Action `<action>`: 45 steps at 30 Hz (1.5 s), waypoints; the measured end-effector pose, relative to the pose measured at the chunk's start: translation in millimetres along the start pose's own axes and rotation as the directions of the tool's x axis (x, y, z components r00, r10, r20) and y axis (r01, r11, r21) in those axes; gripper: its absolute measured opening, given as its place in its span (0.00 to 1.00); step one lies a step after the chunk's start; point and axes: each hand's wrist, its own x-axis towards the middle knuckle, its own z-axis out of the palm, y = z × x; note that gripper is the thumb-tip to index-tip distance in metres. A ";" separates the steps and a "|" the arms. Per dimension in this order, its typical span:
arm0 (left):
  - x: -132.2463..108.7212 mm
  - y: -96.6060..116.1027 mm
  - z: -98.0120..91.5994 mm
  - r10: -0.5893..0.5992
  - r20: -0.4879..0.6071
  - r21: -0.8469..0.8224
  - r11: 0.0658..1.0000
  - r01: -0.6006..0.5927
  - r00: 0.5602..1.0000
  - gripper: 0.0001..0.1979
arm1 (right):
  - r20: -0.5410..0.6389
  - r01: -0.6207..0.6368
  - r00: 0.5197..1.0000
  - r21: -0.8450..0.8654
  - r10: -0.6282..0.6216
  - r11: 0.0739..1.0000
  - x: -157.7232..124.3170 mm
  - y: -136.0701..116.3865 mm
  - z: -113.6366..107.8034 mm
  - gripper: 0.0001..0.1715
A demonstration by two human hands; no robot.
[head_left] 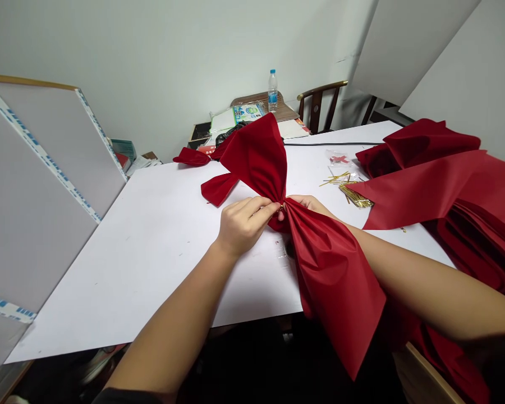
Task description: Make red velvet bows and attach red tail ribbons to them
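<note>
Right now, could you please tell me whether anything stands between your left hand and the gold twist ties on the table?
Yes: the gathered centre of the red bow and your right hand lie between your left hand and the gold twist ties, which rest on the white board.

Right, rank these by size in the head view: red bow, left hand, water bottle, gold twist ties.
1. Red bow
2. Left hand
3. Water bottle and gold twist ties: these look about alike, and the bottle's greater distance from the camera makes their true order unsure, so they stay unranked.
</note>
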 end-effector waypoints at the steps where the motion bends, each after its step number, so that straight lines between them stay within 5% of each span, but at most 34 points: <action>1: 0.0 -0.5 -0.3 0.005 0.008 0.001 1.000 -0.005 1.000 0.06 | -0.007 -0.004 1.000 -0.009 0.004 1.000 -0.2 0.4 0.2 0.18; 24: 0.4 2.8 -0.1 0.023 0.024 0.094 0.995 -0.026 0.999 0.02 | -0.050 -0.004 0.999 -0.013 0.003 1.000 0.9 7.2 2.0 0.16; 30: -1.1 13.1 6.0 -0.180 0.032 0.007 0.984 0.180 0.983 0.06 | -0.114 0.042 0.993 -0.016 -0.043 0.999 1.3 4.6 9.5 0.18; 33: -0.8 20.7 9.4 -0.394 0.036 -0.141 0.908 0.394 0.919 0.06 | -0.164 0.106 0.978 -0.128 -0.126 0.986 1.8 3.5 13.0 0.23; 37: 4.5 28.0 11.6 -0.631 0.088 -0.366 0.699 0.615 0.770 0.05 | -0.211 0.179 0.949 -0.255 -0.236 0.950 1.4 7.2 16.4 0.26; 45: 9.9 25.5 16.0 -0.793 0.392 -0.558 0.197 0.806 0.466 0.07 | -0.233 0.345 0.845 -0.452 -0.482 0.823 -1.7 13.2 20.0 0.17</action>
